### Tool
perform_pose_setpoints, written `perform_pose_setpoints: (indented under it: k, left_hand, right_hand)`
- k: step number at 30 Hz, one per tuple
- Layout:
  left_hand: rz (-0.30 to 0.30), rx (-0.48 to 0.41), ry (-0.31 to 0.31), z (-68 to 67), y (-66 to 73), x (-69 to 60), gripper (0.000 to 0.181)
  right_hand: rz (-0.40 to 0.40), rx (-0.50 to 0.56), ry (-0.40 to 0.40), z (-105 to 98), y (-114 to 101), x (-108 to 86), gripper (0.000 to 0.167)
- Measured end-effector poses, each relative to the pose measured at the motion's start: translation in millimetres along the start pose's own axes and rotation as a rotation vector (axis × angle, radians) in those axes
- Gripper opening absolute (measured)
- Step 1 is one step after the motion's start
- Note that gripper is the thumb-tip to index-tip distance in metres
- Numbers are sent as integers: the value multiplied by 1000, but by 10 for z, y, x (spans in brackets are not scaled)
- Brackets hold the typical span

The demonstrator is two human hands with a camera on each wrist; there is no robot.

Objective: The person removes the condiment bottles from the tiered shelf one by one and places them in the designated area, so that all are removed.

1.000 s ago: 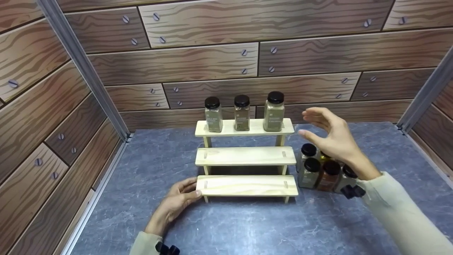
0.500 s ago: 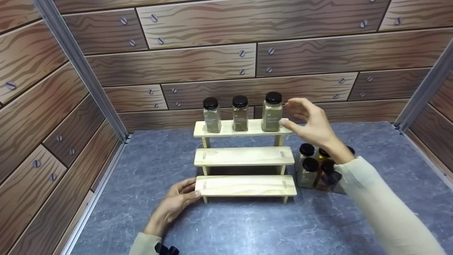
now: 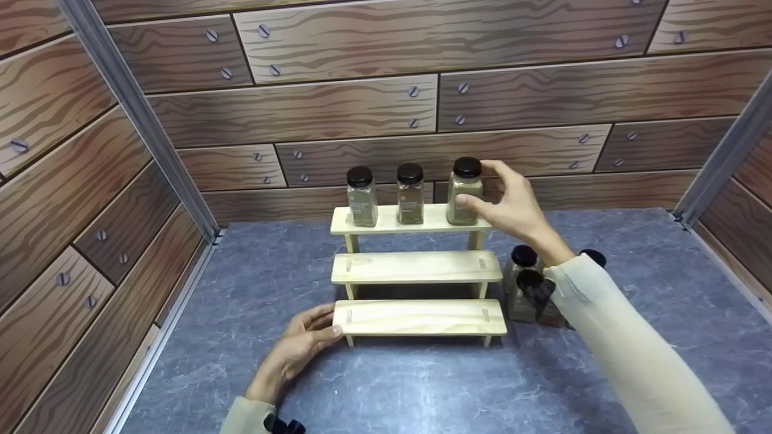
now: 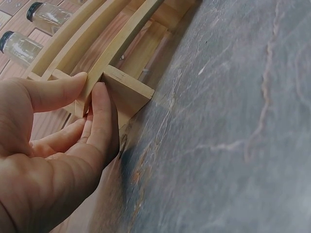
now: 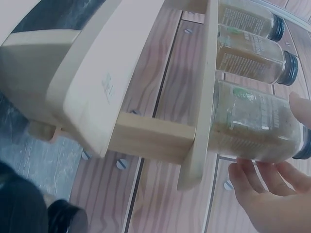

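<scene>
A three-tier wooden display rack [image 3: 416, 268] stands on the table. My left hand [image 3: 304, 340] pinches the left end of its lowest board, thumb above and fingers beneath, as the left wrist view shows. Three spice jars with black lids stand upright on the top board. My right hand [image 3: 509, 202] holds the rightmost spice jar [image 3: 461, 191], its thumb across the front and its fingers on the far side. In the right wrist view that spice jar [image 5: 257, 124] rests against the board. The middle spice jar [image 3: 411, 196] and left spice jar [image 3: 362, 199] stand apart from it.
Several more black-lidded jars [image 3: 522, 301] stand grouped on the table right of the rack, partly hidden by my right sleeve [image 3: 621, 337]. A wood-patterned wall [image 3: 338, 108] rises behind the rack, and another wall [image 3: 72, 241] bounds the left.
My right hand has moved left from beside the rack to the rightmost spice jar and closed round it. The left hand stays on the lowest board; the jars keep their places.
</scene>
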State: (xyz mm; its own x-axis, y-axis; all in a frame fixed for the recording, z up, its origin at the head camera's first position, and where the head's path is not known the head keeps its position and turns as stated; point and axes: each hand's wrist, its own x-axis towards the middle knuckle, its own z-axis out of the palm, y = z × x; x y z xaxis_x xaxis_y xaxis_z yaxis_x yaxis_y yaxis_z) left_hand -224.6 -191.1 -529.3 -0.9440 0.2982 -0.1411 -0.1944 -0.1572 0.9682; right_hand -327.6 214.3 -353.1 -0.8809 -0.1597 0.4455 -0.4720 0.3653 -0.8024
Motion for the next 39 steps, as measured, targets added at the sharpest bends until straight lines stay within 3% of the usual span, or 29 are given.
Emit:
perform_pose_setpoints:
  k: [20, 39]
  left_hand:
    - [6, 6, 5, 9, 9, -1, 71]
    - [-10, -3, -1, 17, 23, -22, 74]
  right_hand:
    - [-8, -10, 47, 74, -40, 60, 55]
    - [-78, -25, 76, -116, -237, -243, 55]
